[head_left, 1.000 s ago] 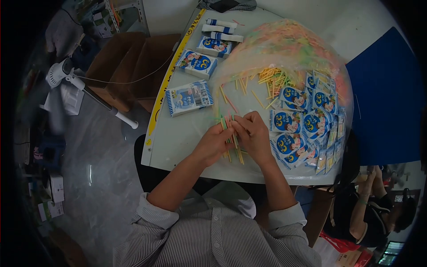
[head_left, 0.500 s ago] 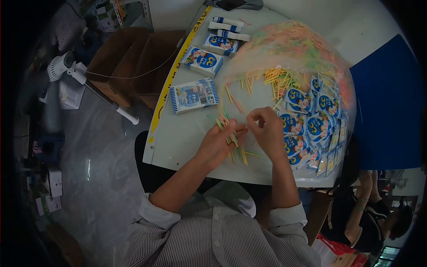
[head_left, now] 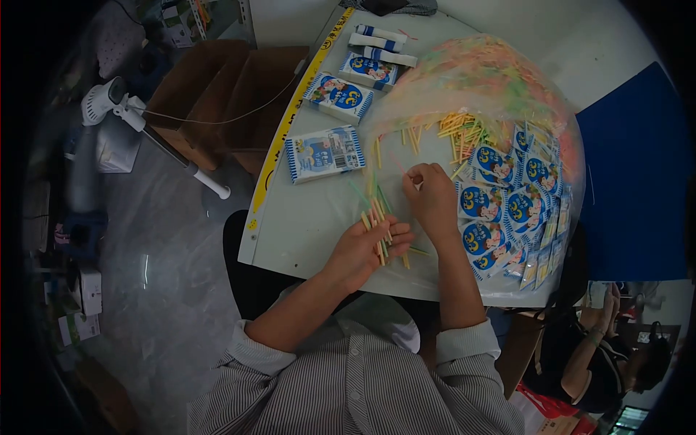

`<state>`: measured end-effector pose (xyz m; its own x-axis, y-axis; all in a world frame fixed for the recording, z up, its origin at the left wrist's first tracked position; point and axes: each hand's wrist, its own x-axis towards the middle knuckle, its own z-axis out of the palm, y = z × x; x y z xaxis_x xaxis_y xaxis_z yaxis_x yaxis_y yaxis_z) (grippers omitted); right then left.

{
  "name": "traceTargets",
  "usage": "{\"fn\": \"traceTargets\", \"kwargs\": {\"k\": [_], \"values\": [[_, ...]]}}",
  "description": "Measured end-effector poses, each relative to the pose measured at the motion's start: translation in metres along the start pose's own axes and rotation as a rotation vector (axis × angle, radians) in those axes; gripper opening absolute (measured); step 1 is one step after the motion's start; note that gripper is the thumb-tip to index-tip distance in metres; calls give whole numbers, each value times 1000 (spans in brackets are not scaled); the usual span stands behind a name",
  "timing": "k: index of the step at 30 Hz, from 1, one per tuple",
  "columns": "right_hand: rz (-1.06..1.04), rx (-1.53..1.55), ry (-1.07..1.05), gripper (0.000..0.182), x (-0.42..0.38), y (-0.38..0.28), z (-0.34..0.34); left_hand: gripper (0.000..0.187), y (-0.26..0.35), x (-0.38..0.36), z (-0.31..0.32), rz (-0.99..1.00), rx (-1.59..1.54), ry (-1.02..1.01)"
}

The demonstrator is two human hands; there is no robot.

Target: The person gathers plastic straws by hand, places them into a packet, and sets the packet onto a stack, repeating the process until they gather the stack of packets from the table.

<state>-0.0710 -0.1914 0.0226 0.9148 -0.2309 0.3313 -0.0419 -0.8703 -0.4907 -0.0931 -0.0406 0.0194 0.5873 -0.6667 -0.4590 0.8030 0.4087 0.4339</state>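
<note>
In the head view, my left hand [head_left: 360, 250] is closed around a loose bundle of thin coloured sticks [head_left: 372, 219], yellow, green and pink. More sticks lie on the table under that hand. To its upper right, my right hand [head_left: 433, 199] has thumb and forefinger pinched together. A faint pink stick [head_left: 396, 161] reaches to those fingertips and seems to be held there. Right of this hand lie several blue-and-white printed packets [head_left: 481, 202]. Beyond it, a pile of yellow and green sticks [head_left: 464, 134] spills from a large clear plastic bag [head_left: 406, 101].
Larger blue-and-white packs [head_left: 325, 154] lie along the table's [head_left: 279, 235] left side, with white-and-blue tubes [head_left: 378, 43] behind. Cardboard boxes [head_left: 196, 94] and a white stand-like device [head_left: 109, 101] are on the left. A blue panel [head_left: 631, 181] stands right; another person [head_left: 587, 355] sits at lower right.
My right hand has risen slightly from the left hand, and a pink stick now shows at its fingertips. The left hand still holds the bundle, its fingers a little more spread. The view has shifted slightly.
</note>
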Motion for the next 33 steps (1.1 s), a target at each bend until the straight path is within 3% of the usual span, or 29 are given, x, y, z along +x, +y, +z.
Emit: {"fn": "traceTargets", "kwargs": {"k": [4, 6, 7, 9, 13, 18, 25, 27, 31, 33], "values": [[-10, 87, 15, 7, -26, -29, -27, 21, -6, -2, -5, 12, -47, -1], [56, 250, -210, 7, -38, -43, -38, 21, -8, -3, -3, 86, -111, -9], [58, 248, -212, 7, -42, -43, -37, 21, -10, -4, -5, 83, -113, -9], [-72, 287, -334, 9, -48, -42, -33, 21, -11, -6, -14, 129, -170, -21], [-48, 413, -256, 10, -34, -40, -16, 21, -4, -19, -20, 207, -193, 47], [-15, 21, -201, 9, -32, -47, 16, 21, 8, -30, -29, 275, -123, 151], [-26, 173, -152, 12, -49, -62, -9, 22, 10, -31, -24, 273, -109, 192], [-125, 144, -179, 11, -58, -67, -13, 22, 6, -27, -27, 253, -80, 58], [-37, 338, -281, 11, -41, -47, -20, 21, 2, -22, -32, 283, -141, 62], [22, 184, -116, 15, -32, -28, -10, 19, 9, -26, -27, 198, -212, 151]]}}
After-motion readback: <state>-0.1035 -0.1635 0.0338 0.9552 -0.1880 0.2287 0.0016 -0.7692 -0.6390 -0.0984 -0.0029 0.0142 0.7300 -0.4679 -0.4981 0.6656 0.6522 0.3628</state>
